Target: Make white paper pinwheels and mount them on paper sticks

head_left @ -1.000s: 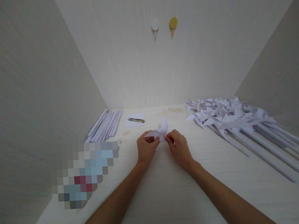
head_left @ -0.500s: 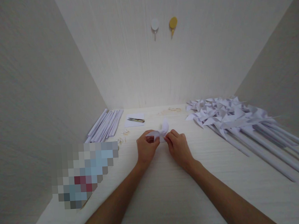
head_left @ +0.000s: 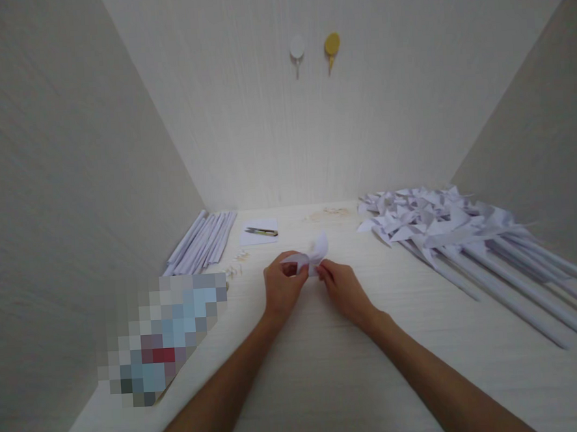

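Observation:
A small white paper pinwheel (head_left: 320, 246) is between my two hands over the middle of the table, one blade curling up at its far side. My left hand (head_left: 283, 285) pinches its left part between thumb and fingers. From the right, my right hand (head_left: 342, 289) has its fingertips closed on the pinwheel's lower right edge. Fingers hide the pinwheel's centre. Beyond my left hand, thread snips (head_left: 261, 232) lie on a square of white paper (head_left: 259, 241). Small pale bits (head_left: 235, 266) are scattered left of that hand.
Finished paper pinwheels (head_left: 430, 220) on sticks are heaped at the right. Rolled white paper sticks (head_left: 202, 244) lie at the back left, in front of them a pixelated item (head_left: 173, 334). More tan bits (head_left: 334, 212) lie near the back wall, which carries white (head_left: 296, 48) and yellow (head_left: 331, 44) hooks.
My right hand's fingers have curled in more at the pinwheel's edge, and its upright blade leans slightly farther right. My left hand keeps its hold almost unmoved.

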The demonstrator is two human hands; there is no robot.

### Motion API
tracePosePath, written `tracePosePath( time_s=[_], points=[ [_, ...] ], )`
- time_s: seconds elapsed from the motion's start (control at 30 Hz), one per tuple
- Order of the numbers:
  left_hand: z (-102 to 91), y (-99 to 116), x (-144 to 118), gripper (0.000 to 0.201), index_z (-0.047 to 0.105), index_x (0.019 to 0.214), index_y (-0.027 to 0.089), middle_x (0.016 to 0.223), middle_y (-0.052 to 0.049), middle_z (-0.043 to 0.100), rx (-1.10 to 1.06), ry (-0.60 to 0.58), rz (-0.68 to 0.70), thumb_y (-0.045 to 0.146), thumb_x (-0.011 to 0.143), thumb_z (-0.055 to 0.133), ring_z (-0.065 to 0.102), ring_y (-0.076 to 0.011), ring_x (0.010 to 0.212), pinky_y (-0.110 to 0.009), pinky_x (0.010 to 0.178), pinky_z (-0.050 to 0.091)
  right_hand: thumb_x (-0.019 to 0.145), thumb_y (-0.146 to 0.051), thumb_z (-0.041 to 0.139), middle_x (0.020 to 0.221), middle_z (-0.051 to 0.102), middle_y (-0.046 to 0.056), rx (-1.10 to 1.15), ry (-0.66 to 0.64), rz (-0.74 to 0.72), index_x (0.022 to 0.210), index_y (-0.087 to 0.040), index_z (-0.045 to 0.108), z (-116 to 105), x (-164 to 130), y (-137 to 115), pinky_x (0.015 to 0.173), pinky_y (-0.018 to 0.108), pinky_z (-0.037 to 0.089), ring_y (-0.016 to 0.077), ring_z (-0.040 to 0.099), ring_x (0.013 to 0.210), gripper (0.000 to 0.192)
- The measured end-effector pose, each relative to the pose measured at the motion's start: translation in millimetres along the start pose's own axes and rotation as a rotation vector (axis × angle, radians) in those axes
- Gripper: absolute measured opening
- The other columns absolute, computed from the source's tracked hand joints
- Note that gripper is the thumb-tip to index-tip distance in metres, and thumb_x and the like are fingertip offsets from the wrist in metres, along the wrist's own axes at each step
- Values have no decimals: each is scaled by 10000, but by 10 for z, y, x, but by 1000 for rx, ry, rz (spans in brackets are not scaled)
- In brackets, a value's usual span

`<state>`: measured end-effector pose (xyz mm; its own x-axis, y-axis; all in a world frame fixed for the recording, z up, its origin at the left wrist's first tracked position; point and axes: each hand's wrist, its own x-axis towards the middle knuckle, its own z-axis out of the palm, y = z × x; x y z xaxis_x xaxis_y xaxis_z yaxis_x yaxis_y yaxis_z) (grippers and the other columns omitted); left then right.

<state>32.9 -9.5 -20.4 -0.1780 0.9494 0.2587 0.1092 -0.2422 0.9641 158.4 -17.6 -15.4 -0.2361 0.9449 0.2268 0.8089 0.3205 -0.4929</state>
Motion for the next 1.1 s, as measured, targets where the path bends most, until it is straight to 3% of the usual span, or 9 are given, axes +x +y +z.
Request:
tracePosePath(
  time_s=[0.2,0.33,0.4,0.57,1.1],
  points=[
    [2,-4,-15,172,617,765,146,680,-18,668,48,4,44,162,594,617,642,-138,592,-225,575,524,806,-181,397,699,617,76,14,132,-46,669,-159,546,-10,-7,-6,559,254,317,154,521,601,204],
    [-4,20,-27,184,615,776,139,660,-20,665,83,2,49,163,594,617,644,-144,590,-219,557,522,764,-239,410,428,450,-14,448,5,157,503,-182,464,35,52,13,464,232,292,116,415,435,273],
    [0,29,-28,170,613,763,141,653,-14,664,75,-2,47,157,594,613,643,-142,585,-214,549,521,751,-270,424,393,400,-31,560,-9,207,484,-185,458,45,63,23,436,230,276,106,372,401,282],
    [17,34,-22,154,609,736,140,651,-10,663,14,17,16,161,584,623,643,-138,591,-216,576,525,745,-243,456,502,523,13,331,201,25,527,-178,503,39,10,11,508,252,306,124,424,487,232],
    [35,51,1,171,590,705,128,607,-1,664,-155,50,-116,126,542,644,636,-133,562,-210,549,511,755,-265,465,491,480,-26,506,151,8,544,-190,465,95,28,68,497,229,309,114,423,479,224]
  ],
)
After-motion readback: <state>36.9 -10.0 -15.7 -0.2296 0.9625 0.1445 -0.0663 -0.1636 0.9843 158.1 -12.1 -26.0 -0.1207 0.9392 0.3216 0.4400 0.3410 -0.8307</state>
